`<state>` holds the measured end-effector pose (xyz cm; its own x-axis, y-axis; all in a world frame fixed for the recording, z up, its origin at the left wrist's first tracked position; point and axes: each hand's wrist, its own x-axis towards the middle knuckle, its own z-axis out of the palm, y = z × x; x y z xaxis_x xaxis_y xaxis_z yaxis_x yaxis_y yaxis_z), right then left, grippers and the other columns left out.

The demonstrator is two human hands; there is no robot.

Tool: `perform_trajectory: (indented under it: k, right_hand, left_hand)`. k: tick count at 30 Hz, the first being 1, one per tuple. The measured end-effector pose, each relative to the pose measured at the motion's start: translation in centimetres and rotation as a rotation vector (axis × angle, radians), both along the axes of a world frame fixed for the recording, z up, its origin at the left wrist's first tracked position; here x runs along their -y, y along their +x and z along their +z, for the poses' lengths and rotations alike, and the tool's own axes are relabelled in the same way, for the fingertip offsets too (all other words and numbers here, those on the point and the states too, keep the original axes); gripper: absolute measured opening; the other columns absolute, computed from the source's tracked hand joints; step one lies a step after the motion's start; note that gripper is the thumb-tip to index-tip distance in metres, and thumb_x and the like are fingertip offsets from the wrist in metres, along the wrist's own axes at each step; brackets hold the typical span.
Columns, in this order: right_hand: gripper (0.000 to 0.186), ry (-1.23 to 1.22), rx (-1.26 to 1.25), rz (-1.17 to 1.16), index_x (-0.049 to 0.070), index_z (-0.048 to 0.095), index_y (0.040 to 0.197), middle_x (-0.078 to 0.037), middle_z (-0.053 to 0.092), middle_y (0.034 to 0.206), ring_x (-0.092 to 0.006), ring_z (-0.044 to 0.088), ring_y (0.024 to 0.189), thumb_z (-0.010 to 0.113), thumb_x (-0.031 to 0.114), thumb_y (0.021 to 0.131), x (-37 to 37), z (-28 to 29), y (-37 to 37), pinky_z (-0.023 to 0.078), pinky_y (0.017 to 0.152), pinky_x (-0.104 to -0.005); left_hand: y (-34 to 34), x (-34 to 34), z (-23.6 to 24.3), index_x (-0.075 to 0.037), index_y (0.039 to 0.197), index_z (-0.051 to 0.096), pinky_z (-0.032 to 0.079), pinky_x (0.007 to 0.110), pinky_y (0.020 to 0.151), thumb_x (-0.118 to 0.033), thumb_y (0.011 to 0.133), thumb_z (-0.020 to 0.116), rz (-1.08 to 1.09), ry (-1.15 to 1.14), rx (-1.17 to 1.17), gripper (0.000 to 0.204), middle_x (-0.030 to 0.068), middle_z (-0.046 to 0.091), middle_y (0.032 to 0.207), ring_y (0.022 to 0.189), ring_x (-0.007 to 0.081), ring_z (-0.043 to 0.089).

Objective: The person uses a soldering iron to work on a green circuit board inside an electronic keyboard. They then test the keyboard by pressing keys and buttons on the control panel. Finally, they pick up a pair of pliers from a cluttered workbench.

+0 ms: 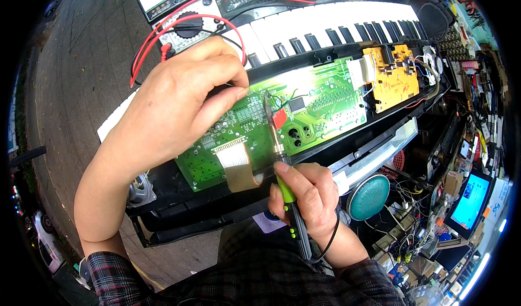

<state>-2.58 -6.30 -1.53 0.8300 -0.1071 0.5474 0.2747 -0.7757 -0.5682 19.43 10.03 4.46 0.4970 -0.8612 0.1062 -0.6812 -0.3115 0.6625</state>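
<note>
My right hand (312,197) grips a green and black soldering iron (286,191) by its handle. Its metal tip reaches up to the green circuit board (336,124), close to a thin dark green wire (286,103) and a red patch (279,119). Over the board's upper left part, my left hand (184,91) is closed in a pinch; whatever its fingertips hold is too small to make out. The board lies in an opened electronic keyboard with white and black keys (260,44). A ribbon cable (233,157) leaves the board's lower edge.
Beyond my left hand stands an analog multimeter (187,32) with red and black leads. An orange circuit board (401,89) sits at the keyboard's right. Nearer me are a round teal disc (368,197) and tangled wires; a lit screen (471,202) stands among clutter at right.
</note>
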Motion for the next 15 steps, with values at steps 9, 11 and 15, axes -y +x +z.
perform_trajectory:
  k: [9, 11, 15]
  right_hand:
    - [0.053, -0.001, -0.004, -0.003, 0.003, 0.076, 0.126, -0.006, 0.062, 0.093, -0.0207, 0.065, 0.068, 0.088, 0.003, 0.074, -0.01, 0.17, 0.04, 0.053, 0.055, -0.0323]
    - [0.053, -0.002, -0.007, -0.002, 0.003, 0.077, 0.126, -0.006, 0.062, 0.093, -0.0205, 0.065, 0.068, 0.088, 0.003, 0.075, -0.02, 0.18, 0.06, 0.053, 0.055, -0.0322]
    - [0.051, -0.005, -0.009, 0.000, 0.003, 0.076, 0.125, -0.006, 0.062, 0.093, -0.0208, 0.065, 0.069, 0.087, 0.003, 0.075, -0.03, 0.24, 0.08, 0.053, 0.055, -0.0322]
  left_hand:
    - [0.07, 0.00, -0.02, 0.000, 0.101, 0.068, 0.053, 0.038, 0.092, -0.002, 0.093, 0.075, 0.004, 0.002, -0.005, 0.010, 0.0131, 0.066, 0.110, 0.104, 0.0298, 0.069]
    - [0.09, -0.02, -0.01, 0.000, 0.101, 0.068, 0.053, 0.038, 0.092, -0.002, 0.093, 0.074, -0.001, 0.004, -0.003, 0.010, 0.0132, 0.066, 0.110, 0.104, 0.0298, 0.069]
    - [0.10, -0.03, -0.02, 0.001, 0.100, 0.067, 0.053, 0.038, 0.091, -0.001, 0.094, 0.073, -0.004, -0.014, -0.015, 0.009, 0.0134, 0.065, 0.108, 0.102, 0.0293, 0.068]
